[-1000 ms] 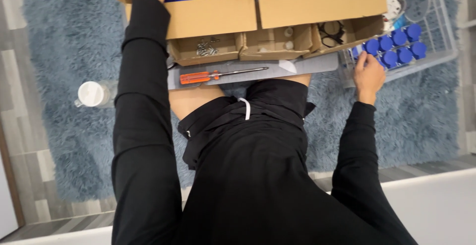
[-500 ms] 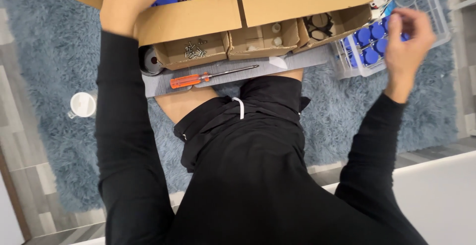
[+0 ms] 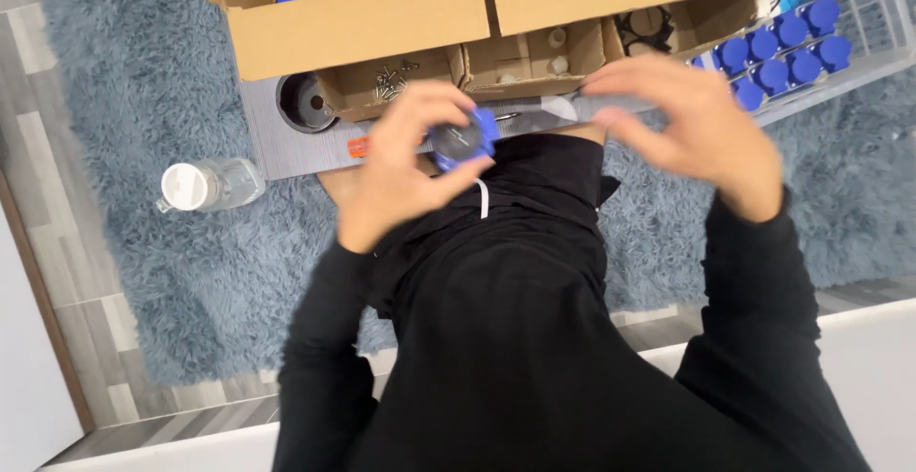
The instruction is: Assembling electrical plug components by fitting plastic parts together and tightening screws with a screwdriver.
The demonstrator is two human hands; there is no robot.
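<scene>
A shaggy grey-blue rug (image 3: 143, 272) covers the floor under everything. On it stand 2 open brown cardboard boxes (image 3: 382, 19), the left one holding blue plastic pieces at its far edge, with smaller open trays of screws and small parts along their near side. To the right, a clear plastic crate (image 3: 859, 47) carries rows of the same blue caps. A clear plastic bottle with a white cap (image 3: 205, 186) lies on the rug at left.

The left hand (image 3: 405, 171) has its grip closed around a small round blue and dark plastic part (image 3: 460, 140), held over the lap just before the boxes. The right hand (image 3: 697, 128) hovers empty to its right, fingers curled open, near but apart.
</scene>
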